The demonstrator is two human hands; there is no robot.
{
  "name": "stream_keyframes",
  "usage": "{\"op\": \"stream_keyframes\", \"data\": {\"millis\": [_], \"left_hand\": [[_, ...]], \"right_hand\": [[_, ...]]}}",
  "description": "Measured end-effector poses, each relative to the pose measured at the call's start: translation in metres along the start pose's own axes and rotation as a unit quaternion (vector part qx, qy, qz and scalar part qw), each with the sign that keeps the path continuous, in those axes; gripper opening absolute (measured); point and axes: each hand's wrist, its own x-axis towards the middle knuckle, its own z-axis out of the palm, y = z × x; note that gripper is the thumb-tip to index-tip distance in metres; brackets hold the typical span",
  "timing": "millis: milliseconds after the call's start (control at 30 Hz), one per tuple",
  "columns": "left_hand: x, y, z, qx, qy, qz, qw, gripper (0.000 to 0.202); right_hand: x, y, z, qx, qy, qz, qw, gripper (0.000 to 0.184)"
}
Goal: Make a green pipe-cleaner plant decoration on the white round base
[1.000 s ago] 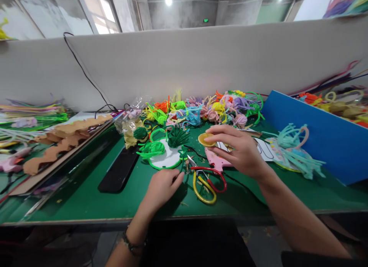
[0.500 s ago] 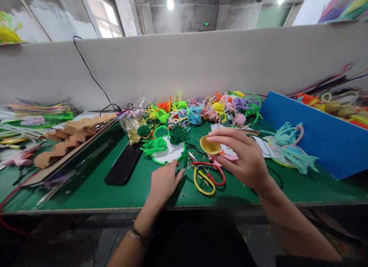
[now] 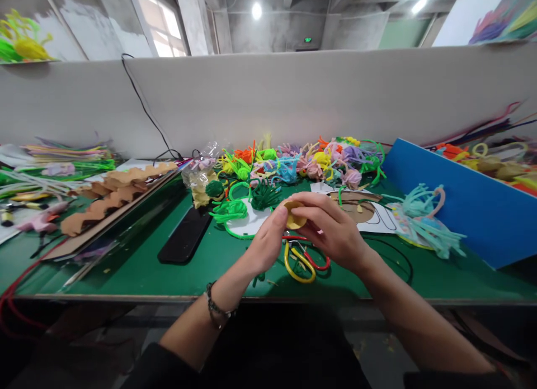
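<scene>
Yellow cup, cluttered green table, concrete room

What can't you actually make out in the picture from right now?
All in the head view:
Outer sides of the yellow cup-like piece: mostly covered by the left hand and right hand.
Blade tips of the scissors: hidden behind the hands.
Lettering on the green sign: too small.
Colorful heap: partly hidden by the blue panel, cut off by the right edge.

yellow cup partly behind right hand, blue board cropped at right
</scene>
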Motion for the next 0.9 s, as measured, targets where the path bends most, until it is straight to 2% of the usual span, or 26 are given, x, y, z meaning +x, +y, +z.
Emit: {"op": "stream_keyframes", "data": {"millis": [67, 167, 300, 467, 567, 733, 900], "left_hand": [[0.004, 0.003, 0.002, 0.001, 0.02, 0.024, 1.0, 0.057], [0.013, 0.011, 0.004, -0.011, 0.041, 0.024, 0.999, 0.056], [0.034, 0.026, 0.0, -0.004, 0.058, 0.043, 0.997, 0.053], [0.062, 0.038, -0.007, 0.019, 0.026, 0.065, 0.997, 0.049], [0.072, 0.038, -0.009, 0.073, 0.012, 0.085, 0.994, 0.047], [0.088, 0.038, -0.012, 0.17, 0.014, 0.14, 0.975, 0.042], [0.105, 0.039, -0.018, 0.205, -0.03, 0.162, 0.965, 0.037]], "right_hand": [[0.004, 0.003, -0.002, -0.005, -0.005, -0.011, 1.0, 0.017], [0.013, 0.008, -0.008, -0.022, -0.011, -0.022, 0.999, 0.018], [0.032, 0.017, -0.016, -0.013, -0.029, -0.026, 0.999, 0.022], [0.054, 0.03, -0.02, -0.023, -0.021, 0.039, 0.999, 0.012], [0.061, 0.037, -0.019, -0.031, -0.027, 0.072, 0.997, 0.008], [0.066, 0.048, -0.013, -0.074, 0.008, 0.075, 0.994, 0.012], [0.067, 0.059, -0.003, -0.155, 0.011, 0.074, 0.985, 0.016]]}}
